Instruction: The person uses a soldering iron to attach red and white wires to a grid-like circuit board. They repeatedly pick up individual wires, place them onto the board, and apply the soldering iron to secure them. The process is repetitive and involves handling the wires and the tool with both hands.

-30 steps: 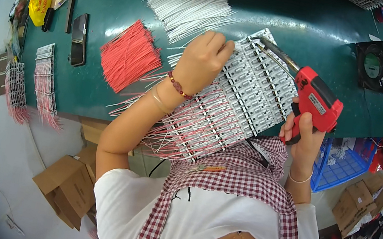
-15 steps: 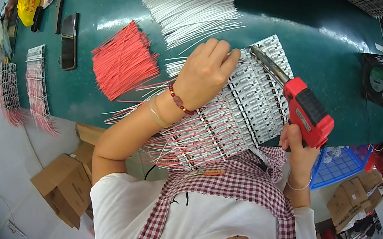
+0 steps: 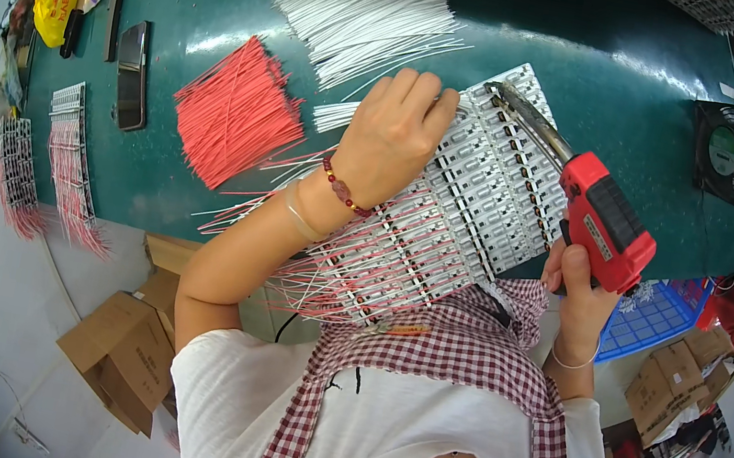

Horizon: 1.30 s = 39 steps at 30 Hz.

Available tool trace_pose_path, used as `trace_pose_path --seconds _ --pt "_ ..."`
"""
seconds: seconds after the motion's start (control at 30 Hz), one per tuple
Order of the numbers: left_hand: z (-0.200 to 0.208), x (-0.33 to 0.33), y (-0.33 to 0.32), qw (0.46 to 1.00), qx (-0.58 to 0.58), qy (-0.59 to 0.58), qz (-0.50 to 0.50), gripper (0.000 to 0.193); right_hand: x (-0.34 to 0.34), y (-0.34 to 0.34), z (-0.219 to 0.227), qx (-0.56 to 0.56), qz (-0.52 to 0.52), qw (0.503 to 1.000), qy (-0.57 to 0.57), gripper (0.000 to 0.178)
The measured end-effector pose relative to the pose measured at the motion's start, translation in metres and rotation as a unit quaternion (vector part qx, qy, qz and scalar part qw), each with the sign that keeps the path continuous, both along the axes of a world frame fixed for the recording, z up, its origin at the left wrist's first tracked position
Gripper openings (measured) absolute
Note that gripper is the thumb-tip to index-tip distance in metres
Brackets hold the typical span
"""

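My left hand (image 3: 396, 132) is closed, back upward, at the upper left edge of a metal-grey panel of repeated small parts (image 3: 503, 169). A bunch of white wires (image 3: 335, 115) sticks out from under it; the fingertips are mostly hidden. Red and white wires (image 3: 331, 272) fan out from the panel's lower left rows. My right hand (image 3: 579, 284) grips the handle of a red and black soldering gun (image 3: 606, 221). Its long metal nose points up and left, with the tip over the panel's top rows, right of my left fingers. Whether the tip touches is unclear.
Loose piles of red wires (image 3: 238, 115) and white wires (image 3: 365, 10) lie on the green table (image 3: 200, 7). A phone (image 3: 132, 78) and two wired strips (image 3: 73, 160) are at left. A black fan (image 3: 727, 153) stands at right, above a blue basket (image 3: 652, 325). Cardboard boxes (image 3: 116, 362) are below.
The soldering gun and my right hand have shifted right and slightly down, and the tip has moved a little right. My left hand has moved only slightly.
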<state>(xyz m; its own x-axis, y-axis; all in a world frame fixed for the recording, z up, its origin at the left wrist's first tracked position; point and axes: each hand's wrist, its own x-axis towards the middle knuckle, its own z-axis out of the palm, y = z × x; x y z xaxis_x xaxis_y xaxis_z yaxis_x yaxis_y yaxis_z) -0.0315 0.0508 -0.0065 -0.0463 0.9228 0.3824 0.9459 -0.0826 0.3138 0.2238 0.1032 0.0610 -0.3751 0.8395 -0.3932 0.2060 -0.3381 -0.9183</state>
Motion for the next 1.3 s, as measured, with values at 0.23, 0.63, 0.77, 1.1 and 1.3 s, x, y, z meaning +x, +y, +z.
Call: trace_pose_path --seconds 0.23,0.63,0.77,1.1,1.3 --pt "0.009 0.001 0.000 0.998 0.032 0.058 0.013 0.029 0.008 -0.006 -0.013 0.049 0.029 0.998 0.027 0.045" --pt "0.002 0.010 -0.003 1.000 -0.009 0.010 -0.019 0.029 0.013 -0.012 -0.020 0.037 0.036 0.998 -0.031 0.033" --pt "0.002 0.009 -0.003 1.000 -0.012 0.010 -0.017 0.029 0.022 -0.012 -0.028 0.047 0.025 0.997 -0.054 0.017" --pt "0.001 0.010 -0.001 1.000 -0.012 0.012 -0.015 0.028 0.023 -0.014 -0.028 0.116 0.075 0.990 -0.031 0.035" --pt "0.003 0.011 -0.003 0.999 -0.026 0.019 -0.014 0.028 0.022 -0.017 -0.025 0.047 0.034 0.998 -0.032 0.032"
